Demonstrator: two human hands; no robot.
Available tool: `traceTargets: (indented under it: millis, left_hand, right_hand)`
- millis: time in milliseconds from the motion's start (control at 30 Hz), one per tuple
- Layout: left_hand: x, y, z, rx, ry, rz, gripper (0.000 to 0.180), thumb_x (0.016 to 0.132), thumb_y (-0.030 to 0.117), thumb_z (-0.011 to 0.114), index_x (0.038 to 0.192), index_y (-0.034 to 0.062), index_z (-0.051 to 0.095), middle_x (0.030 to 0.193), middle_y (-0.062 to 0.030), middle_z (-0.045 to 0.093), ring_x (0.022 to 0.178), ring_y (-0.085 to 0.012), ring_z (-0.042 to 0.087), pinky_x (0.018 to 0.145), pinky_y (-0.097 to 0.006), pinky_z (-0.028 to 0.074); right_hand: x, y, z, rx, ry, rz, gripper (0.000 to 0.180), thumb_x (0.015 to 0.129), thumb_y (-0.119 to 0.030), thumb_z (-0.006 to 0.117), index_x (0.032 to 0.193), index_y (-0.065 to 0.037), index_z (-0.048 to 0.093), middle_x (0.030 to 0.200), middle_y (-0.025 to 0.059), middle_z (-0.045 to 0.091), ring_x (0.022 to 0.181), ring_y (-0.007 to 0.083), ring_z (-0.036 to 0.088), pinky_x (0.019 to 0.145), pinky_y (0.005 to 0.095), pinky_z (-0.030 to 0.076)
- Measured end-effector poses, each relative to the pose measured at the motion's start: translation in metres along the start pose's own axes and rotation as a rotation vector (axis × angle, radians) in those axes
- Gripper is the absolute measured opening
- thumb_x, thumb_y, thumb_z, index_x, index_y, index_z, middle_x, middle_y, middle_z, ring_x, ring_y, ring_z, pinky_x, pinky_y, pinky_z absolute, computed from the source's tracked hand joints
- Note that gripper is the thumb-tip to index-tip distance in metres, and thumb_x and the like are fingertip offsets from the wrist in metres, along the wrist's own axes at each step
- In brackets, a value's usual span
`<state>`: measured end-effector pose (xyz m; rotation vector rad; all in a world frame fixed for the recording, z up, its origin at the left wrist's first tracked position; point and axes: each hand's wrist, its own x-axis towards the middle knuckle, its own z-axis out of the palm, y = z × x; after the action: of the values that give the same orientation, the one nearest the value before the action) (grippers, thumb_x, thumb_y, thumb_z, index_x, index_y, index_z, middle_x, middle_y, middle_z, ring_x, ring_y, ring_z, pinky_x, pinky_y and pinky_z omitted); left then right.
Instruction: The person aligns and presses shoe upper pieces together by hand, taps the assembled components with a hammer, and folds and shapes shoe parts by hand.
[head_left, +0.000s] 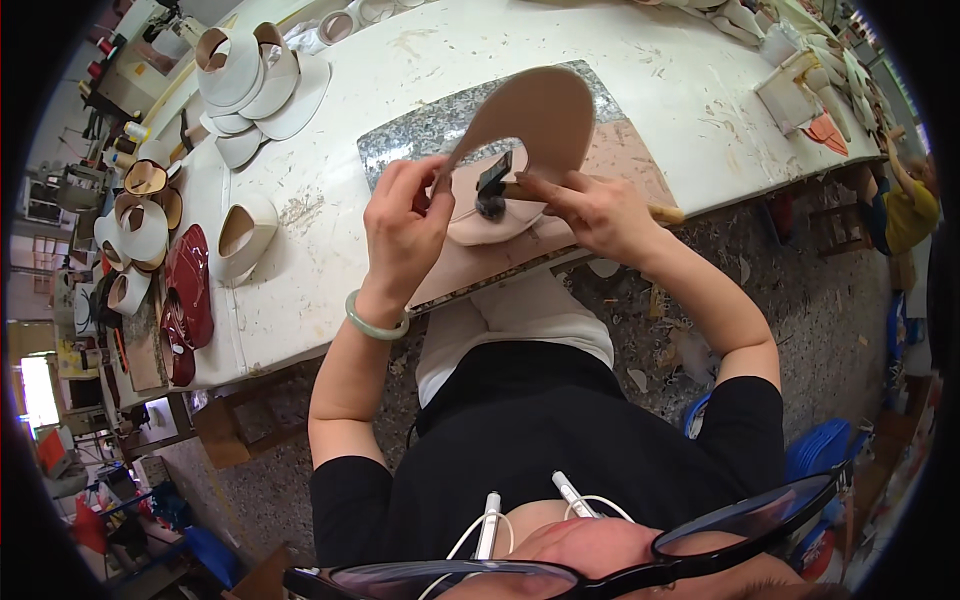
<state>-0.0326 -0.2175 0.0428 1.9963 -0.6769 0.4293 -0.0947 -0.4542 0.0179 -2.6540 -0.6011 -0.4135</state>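
Observation:
My left hand (410, 215) pinches one end of a curved, pinkish-beige shoe upper (560, 110), which arches up away from me over the work surface. My right hand (605, 215) is closed round a hammer (492, 188). The hammer's dark head sticks out to the left of my fingers, and its wooden handle end shows to the right. The fingertips of that hand are also at the upper's other end; whether they grip it is hidden. Below the hammer head lies a pale pink piece (475, 233) on a pinkish board (640, 170).
Under the board is a speckled stone slab (400, 135) on the white table (310, 225). Pale shoe uppers (265, 85) are stacked at the far left. More uppers and dark red pieces (188, 290) lie at the left. A box (790, 95) stands far right; beyond it is another person (910, 215).

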Motion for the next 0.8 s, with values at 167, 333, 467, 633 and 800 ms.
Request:
traceTargets:
  millis: [167,333,467,633,800]
  left_hand:
    - [-0.023,-0.005,-0.010,-0.015,0.090,0.003,0.021,0.077,-0.005,0.064,0.097,0.0006,0.062,0.079,-0.0061,0.057,0.060,-0.0100,0.052,0.052,-0.023,0.045]
    - [-0.048,-0.001,-0.020,-0.073,0.221,-0.266,0.025,0.075,-0.002,0.062,0.100,-0.0008,0.057,0.081,-0.0108,0.061,0.069,-0.0152,0.060,0.064,-0.028,0.050]
    - [-0.068,-0.007,-0.029,-0.013,0.254,-0.269,0.033,0.075,-0.001,0.056,0.108,-0.0054,0.055,0.088,-0.0167,0.064,0.079,-0.0286,0.064,0.076,-0.034,0.050]
    - [-0.114,-0.031,-0.022,-0.111,0.295,-0.436,0.037,0.075,0.002,0.057,0.111,-0.0070,0.053,0.115,-0.0192,0.056,0.097,-0.0290,0.058,0.087,-0.036,0.045]
    - [-0.126,-0.036,-0.020,-0.039,0.273,-0.514,0.039,0.078,0.005,0.061,0.114,-0.0067,0.051,0.111,-0.0178,0.056,0.096,-0.0285,0.058,0.086,-0.037,0.045]
  right_hand:
    - [0.017,-0.019,-0.008,0.071,0.129,-0.024,0.061,0.081,-0.005,0.058,0.134,-0.034,0.048,0.091,0.0062,0.060,0.071,0.0224,0.064,0.058,0.0348,0.052]
    - [0.022,-0.022,0.015,-0.027,0.089,-0.142,0.058,0.080,-0.003,0.057,0.131,-0.030,0.051,0.080,0.0036,0.059,0.069,0.0213,0.063,0.056,0.0344,0.051]
    - [0.023,-0.040,0.014,0.115,0.079,-0.094,0.055,0.082,-0.004,0.057,0.131,-0.028,0.052,0.075,0.0025,0.057,0.065,0.0205,0.060,0.054,0.0336,0.049]
    - [0.034,-0.050,0.012,0.101,0.077,-0.124,0.051,0.082,-0.005,0.058,0.129,-0.026,0.055,0.072,0.0025,0.056,0.062,0.0196,0.059,0.054,0.0336,0.049]
    - [0.033,-0.053,0.029,0.088,-0.051,-0.163,0.050,0.080,-0.002,0.062,0.125,-0.023,0.060,0.077,0.0047,0.063,0.064,0.0218,0.063,0.057,0.0335,0.051]
